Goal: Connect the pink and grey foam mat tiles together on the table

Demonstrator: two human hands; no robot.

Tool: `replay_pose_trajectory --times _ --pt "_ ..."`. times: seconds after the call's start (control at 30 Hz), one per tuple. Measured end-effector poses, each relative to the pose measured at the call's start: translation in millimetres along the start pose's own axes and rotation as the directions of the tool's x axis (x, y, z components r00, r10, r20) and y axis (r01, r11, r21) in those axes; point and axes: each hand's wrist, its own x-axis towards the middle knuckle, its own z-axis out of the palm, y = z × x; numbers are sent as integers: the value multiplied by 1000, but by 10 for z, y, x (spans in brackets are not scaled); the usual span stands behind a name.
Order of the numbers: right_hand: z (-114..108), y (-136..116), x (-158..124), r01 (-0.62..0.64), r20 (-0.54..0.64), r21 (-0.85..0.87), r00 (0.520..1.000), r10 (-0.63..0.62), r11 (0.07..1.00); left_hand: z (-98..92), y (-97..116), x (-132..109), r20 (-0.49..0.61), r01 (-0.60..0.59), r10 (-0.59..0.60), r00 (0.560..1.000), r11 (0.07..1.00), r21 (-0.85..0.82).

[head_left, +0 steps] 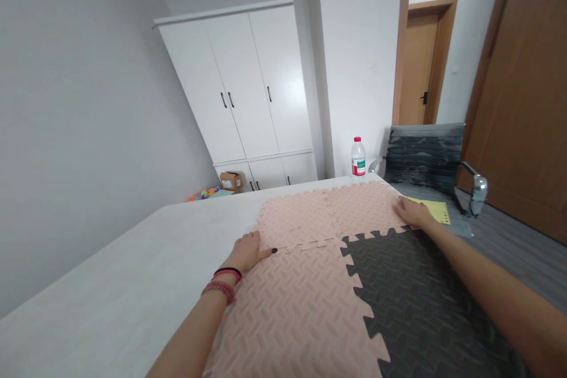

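Observation:
Pink foam puzzle mat tiles with toothed edges lie on the white table: a large near tile (296, 313), a far left tile (295, 215) and a far right tile (365, 207). My left hand (245, 253) rests at the left edge where the near and far left tiles meet, thumb stretched over the pink foam, fingers extended. My right hand (413, 211) lies on the outer right edge of the far right tile, fingers spread on it. Beside the near pink tile is a black foam tile (411, 289), its right part hidden under my right forearm.
White tabletop (110, 266) stretches to the left. A bottle with a red cap (358, 158) stands at the far edge. Beyond the right edge are a dark office chair (423, 156) and a yellow sheet (436, 211). A cardboard box (231, 181) and a white wardrobe (248, 82) are behind.

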Motion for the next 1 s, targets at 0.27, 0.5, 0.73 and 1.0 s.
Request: replay_pose_trajectory --times 0.27,0.5,0.73,1.0 --pt "80 92 138 26 20 82 999 -27 996 61 -23 37 -15 -41 40 999 999 -35" --pt "22 18 -46 115 -64 62 992 -111 991 -199 31 106 107 -2 -6 994 997 76" --pt "-21 -53 -125 129 -136 32 983 -124 991 -605 431 820 82 0 -4 997 999 45" --pt "31 -60 -46 123 -183 -1 976 -121 992 -447 1573 1843 -46 -155 150 988 975 -159"
